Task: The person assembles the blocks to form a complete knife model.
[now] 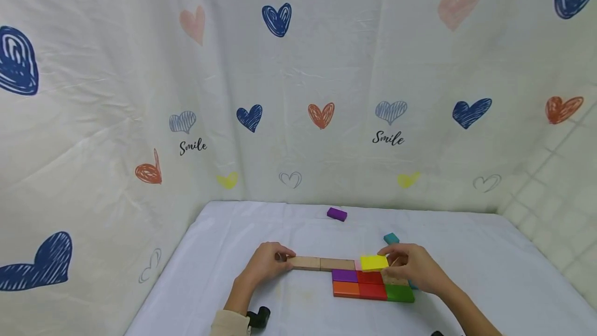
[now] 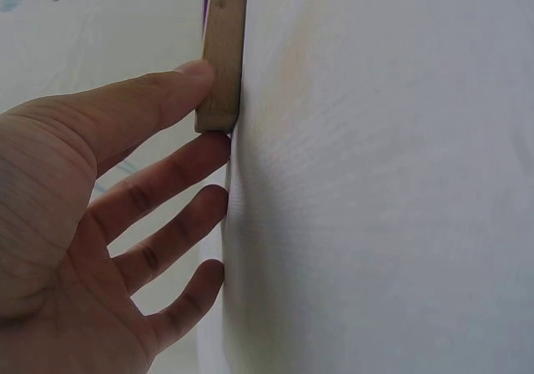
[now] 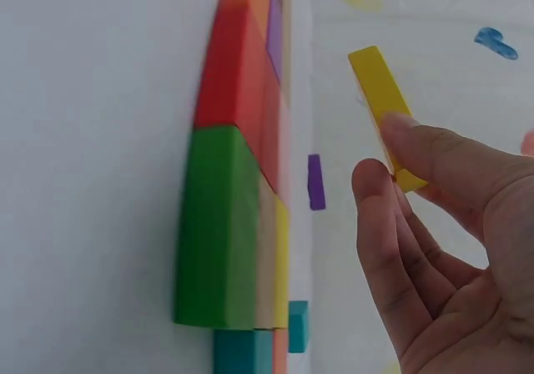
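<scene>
My right hand (image 1: 415, 264) pinches a yellow block (image 1: 374, 263) between thumb and fingertips. In the right wrist view this yellow block is raised above the rows of blocks. My left hand (image 1: 267, 265) is at the left end of the back row, its thumb and index finger on the end of a plain wooden block (image 1: 305, 263). The left wrist view shows the other fingertips reaching the tablecloth. A second wooden block (image 1: 337, 264) adjoins the first. In front lie a purple block (image 1: 344, 275), an orange block (image 1: 346, 289), red blocks (image 1: 372, 291) and a green block (image 1: 399, 293).
A loose purple block (image 1: 337, 214) lies toward the far edge of the white-covered table (image 1: 224, 253). A teal block (image 1: 391, 238) is behind my right hand. Another teal piece (image 3: 242, 351) adjoins the green block. A curtain with printed hearts (image 1: 322, 66) hangs behind.
</scene>
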### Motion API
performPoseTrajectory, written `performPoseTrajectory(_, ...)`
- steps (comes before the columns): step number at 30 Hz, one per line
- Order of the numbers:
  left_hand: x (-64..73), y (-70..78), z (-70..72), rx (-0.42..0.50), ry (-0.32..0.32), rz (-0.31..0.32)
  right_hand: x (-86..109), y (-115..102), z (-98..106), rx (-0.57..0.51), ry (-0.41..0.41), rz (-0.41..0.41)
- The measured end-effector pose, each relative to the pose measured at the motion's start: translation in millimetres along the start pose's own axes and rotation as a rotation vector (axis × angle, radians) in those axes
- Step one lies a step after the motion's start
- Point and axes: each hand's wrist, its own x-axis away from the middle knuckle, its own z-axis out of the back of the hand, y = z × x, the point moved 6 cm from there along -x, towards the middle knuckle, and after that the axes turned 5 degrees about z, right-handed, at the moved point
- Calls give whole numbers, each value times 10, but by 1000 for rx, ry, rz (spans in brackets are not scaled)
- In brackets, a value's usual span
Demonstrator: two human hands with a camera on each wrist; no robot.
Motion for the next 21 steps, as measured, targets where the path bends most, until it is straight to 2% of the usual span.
performPoseTrajectory(4, 5, 7, 3, 2, -4, 0, 103, 14, -111, -21, -14, -46)
performPoseTrajectory(10, 10, 14, 4, 4, -6, 0, 218, -17, -280, -52, -58, 15)
performPoseTrajectory(21, -3, 3, -4, -10, -1, -11, 264, -120, -575, -41, -122, 33)
